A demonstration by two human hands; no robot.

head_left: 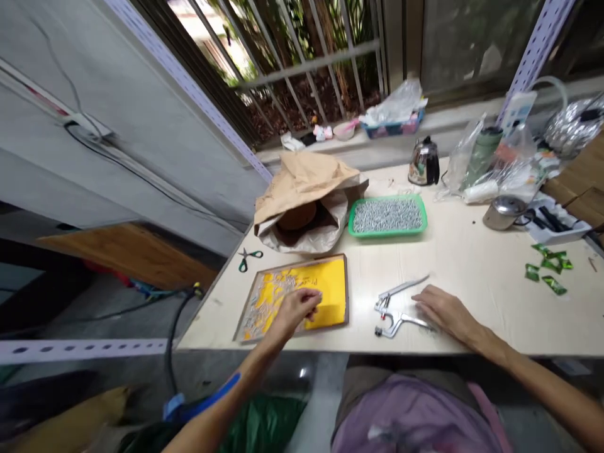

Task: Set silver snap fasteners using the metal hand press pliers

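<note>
Left hand (297,308) curls against yellow card (328,283) in a framed tray (346,289), pinch unconfirmed. Right hand (443,311) lies open on the bench (476,270) beside snap pliers (394,308).

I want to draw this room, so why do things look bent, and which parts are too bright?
In the head view, the garden behind the window bars is washed out by bright daylight; the perforated metal upright leans steeply from wide-lens stretching; the table looks warped at its edges; the left hand and right hand look fairly sharp.
</note>
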